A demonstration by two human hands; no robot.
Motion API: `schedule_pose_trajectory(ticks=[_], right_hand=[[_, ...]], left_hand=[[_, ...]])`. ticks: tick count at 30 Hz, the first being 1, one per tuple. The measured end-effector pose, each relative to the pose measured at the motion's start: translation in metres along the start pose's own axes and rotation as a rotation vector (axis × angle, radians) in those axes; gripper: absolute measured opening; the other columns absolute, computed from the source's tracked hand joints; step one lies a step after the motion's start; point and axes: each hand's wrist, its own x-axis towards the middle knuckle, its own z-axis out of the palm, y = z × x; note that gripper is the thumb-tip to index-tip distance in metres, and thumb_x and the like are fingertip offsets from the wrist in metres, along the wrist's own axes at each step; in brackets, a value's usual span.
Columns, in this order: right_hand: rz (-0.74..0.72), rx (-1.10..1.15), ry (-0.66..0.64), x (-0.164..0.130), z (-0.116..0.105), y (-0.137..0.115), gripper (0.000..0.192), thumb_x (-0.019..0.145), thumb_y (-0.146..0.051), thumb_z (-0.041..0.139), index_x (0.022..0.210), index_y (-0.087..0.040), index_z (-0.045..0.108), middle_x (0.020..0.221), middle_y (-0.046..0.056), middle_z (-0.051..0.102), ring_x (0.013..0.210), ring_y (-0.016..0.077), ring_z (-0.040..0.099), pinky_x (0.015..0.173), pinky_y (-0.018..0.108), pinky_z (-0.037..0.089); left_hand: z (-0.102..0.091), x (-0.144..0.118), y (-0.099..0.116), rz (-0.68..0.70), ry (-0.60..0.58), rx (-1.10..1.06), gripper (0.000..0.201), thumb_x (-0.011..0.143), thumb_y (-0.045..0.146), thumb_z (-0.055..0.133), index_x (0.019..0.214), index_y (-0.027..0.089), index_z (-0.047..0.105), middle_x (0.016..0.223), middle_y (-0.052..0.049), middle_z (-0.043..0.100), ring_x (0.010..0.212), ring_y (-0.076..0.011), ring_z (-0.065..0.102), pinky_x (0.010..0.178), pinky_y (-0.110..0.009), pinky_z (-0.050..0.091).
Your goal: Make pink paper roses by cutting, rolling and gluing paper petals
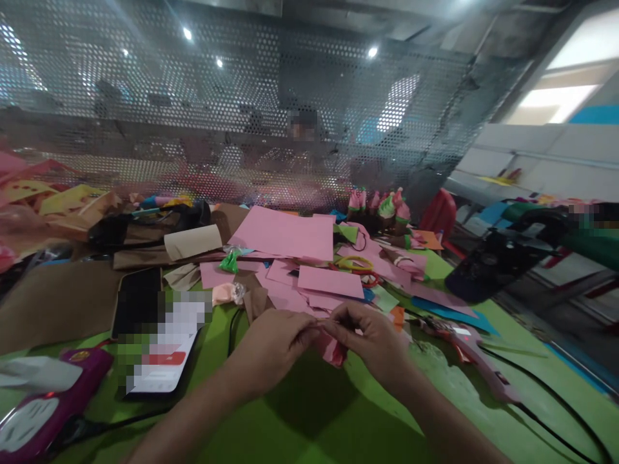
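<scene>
Currently: green counter (300,425) littered with pink paper sheets (285,235); glue gun (471,351) right, phone (145,335) left. Left hand (271,348) and right hand (374,338) meet at centre, fingers of both pinching small pink paper piece (333,351) just above counter.

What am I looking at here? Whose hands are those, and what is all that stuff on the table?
There is no machine: a person wears a camera on the head, so you look down at their own bare hands. The left hand and right hand meet over a green table and together pinch a small pink piece. Behind lie pink paper sheets, brown card and a phone. A pink glue gun lies at the right, another at the left. A mesh screen stands behind.
</scene>
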Motion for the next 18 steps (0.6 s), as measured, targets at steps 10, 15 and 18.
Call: schedule_pose_trajectory(ticks=[10,15,18], right_hand=[[0.029,0.004,-0.004,0.005,-0.001,-0.008,0.029,0.081,-0.049,0.067,0.086,-0.020,0.068,0.071,0.003,0.067,0.058,0.0162,0.061,0.052,0.025,0.050],[0.032,0.015,0.052,0.007,-0.005,-0.004,0.035,0.082,-0.054,0.064,0.103,-0.027,0.070,0.087,0.005,0.070,0.079,0.0210,0.065,0.063,0.026,0.054],[0.000,0.033,0.075,0.004,-0.006,0.000,0.032,0.086,-0.049,0.061,0.113,-0.032,0.066,0.109,0.004,0.066,0.096,0.0209,0.062,0.079,0.027,0.052]], left_hand=[[0.011,0.003,-0.006,0.011,0.081,0.153,0.028,0.098,0.028,0.035,0.089,0.019,0.060,0.077,-0.003,0.066,0.070,-0.0198,0.059,0.061,-0.029,0.035],[0.010,0.004,-0.010,-0.111,0.125,-0.192,0.018,0.089,0.019,0.042,0.077,0.019,0.055,0.072,-0.001,0.058,0.068,-0.0160,0.052,0.060,-0.027,0.033],[0.013,0.005,-0.014,-0.206,0.149,-0.567,0.021,0.090,0.026,0.043,0.072,0.019,0.049,0.071,0.001,0.051,0.070,-0.0146,0.048,0.064,-0.026,0.035]])
